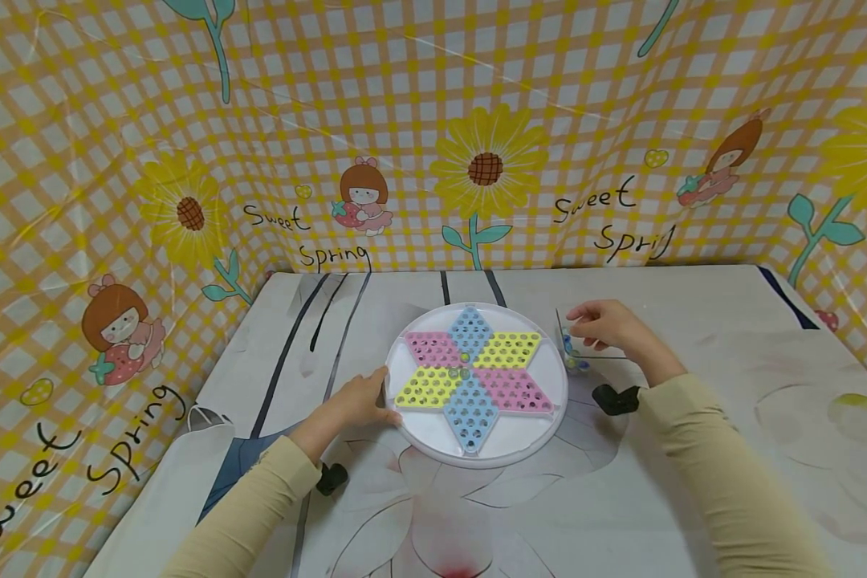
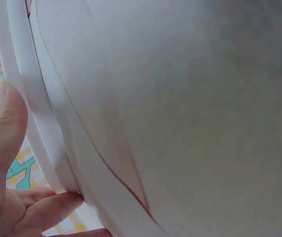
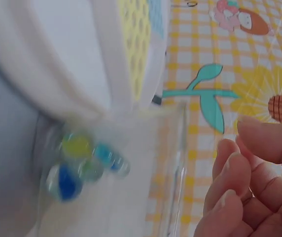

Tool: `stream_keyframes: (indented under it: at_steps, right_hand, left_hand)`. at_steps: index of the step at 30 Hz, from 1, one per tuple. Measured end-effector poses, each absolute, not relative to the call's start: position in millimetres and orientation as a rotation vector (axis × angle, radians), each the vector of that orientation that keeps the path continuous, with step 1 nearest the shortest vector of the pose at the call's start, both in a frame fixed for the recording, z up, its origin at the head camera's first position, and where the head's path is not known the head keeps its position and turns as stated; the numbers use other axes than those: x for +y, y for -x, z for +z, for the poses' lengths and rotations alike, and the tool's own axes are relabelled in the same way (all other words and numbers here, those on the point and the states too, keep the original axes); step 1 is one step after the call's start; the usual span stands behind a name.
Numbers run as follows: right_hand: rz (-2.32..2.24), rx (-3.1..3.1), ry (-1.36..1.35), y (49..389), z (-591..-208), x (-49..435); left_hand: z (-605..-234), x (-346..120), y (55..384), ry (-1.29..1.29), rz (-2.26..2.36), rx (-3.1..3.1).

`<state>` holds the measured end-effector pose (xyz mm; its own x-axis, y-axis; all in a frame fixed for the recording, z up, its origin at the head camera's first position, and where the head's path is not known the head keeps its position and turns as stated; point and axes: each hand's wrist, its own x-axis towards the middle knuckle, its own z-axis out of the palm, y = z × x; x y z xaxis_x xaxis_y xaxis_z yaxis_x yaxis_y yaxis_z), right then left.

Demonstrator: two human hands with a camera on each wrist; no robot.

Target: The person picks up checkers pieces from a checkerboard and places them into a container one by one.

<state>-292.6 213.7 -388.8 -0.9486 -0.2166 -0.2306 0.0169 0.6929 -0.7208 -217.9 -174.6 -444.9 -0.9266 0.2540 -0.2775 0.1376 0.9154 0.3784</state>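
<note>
A round white Chinese checkers board (image 1: 419, 441) lies on the table, its star coloured pink, yellow and blue. Three glass marbles (image 1: 466, 373) sit near the star's centre. My left hand (image 1: 361, 399) grips the board's left rim, with the thumb and fingertips against the edge in the left wrist view. At the board's right side stands a clear plastic box (image 3: 177, 182) with several marbles (image 3: 77, 145) in it, some yellow-green, some blue. Over this box hovers my right hand (image 1: 603, 323), its fingers loosely bent. The right wrist view shows nothing between its thumb and fingers.
A pale table (image 1: 665, 482) with printed lines and flower shapes carries the board and box. Yellow-checked cloth (image 1: 405, 104) with sunflowers hangs behind and along both sides. Black wrist devices (image 1: 614, 399) sit by both sleeves.
</note>
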Motion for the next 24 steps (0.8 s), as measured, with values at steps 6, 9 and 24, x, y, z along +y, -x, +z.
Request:
stream_keyframes:
  at_steps: [6, 9, 24]
  right_hand:
    - [-1.146, 2.562, 0.185, 296, -388, 191]
    - [-1.155, 2.551, 0.194, 297, -389, 179]
    - [-1.219, 2.471, 0.312, 295, -397, 137]
  left_hand:
    - [-445, -175, 217, -0.282, 0.523, 2.750]
    - [-444, -175, 216, -0.287, 0.522, 2.751]
    - [-444, -174, 217, -0.289, 0.501, 2.756]
